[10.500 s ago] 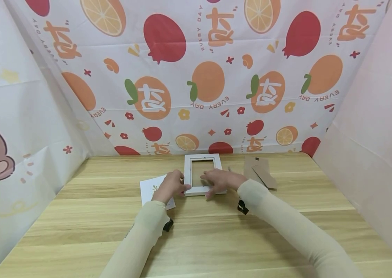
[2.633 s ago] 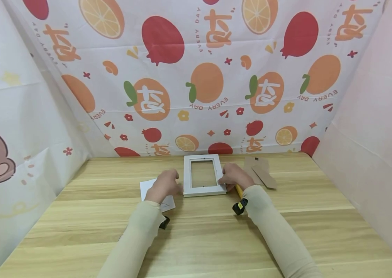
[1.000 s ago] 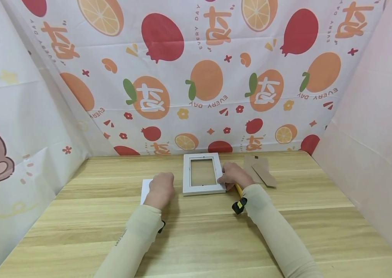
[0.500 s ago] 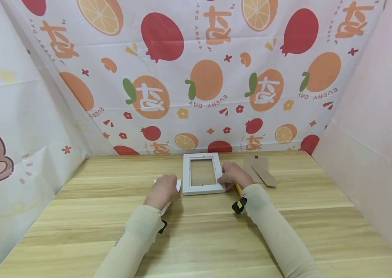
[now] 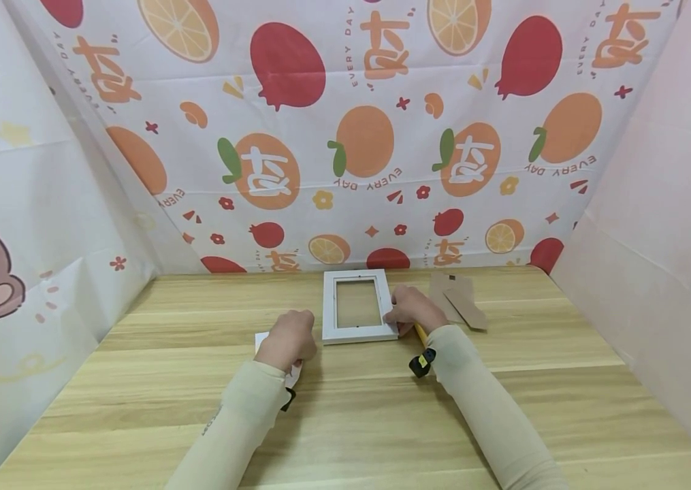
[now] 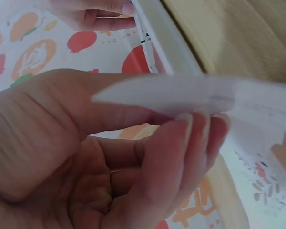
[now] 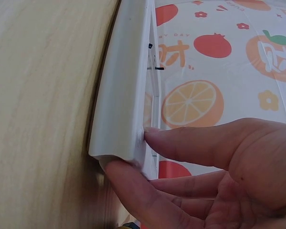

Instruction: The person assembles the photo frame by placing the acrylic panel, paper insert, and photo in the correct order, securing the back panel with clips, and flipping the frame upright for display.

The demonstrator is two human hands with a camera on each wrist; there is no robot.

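A white picture frame (image 5: 329, 306) lies flat on the table, its opening showing the wood below. Small black tabs stand at the inner edge. My right hand (image 5: 414, 309) grips the frame's near right corner, thumb on top and a finger at the outer side, as the right wrist view shows. Left of the frame, my left hand (image 5: 286, 340) pinches a white printed card (image 6: 262, 138) between thumb and fingers. The card is tilted and slightly bent, with a leafy print on one side. In the head view the hand covers most of it.
Right of the frame lies a brown backing board (image 5: 441, 286) with a narrow brown stand flap (image 5: 466, 309). A thin yellow object (image 5: 421, 335) sits under the right wrist, mostly hidden. A printed fruit curtain (image 5: 363, 143) closes off the back.
The card lay flat beside the frame 2.6 s ago; my left hand has since picked it up and turned it. My right hand moved earlier from the opening to the frame's right edge and stays there.
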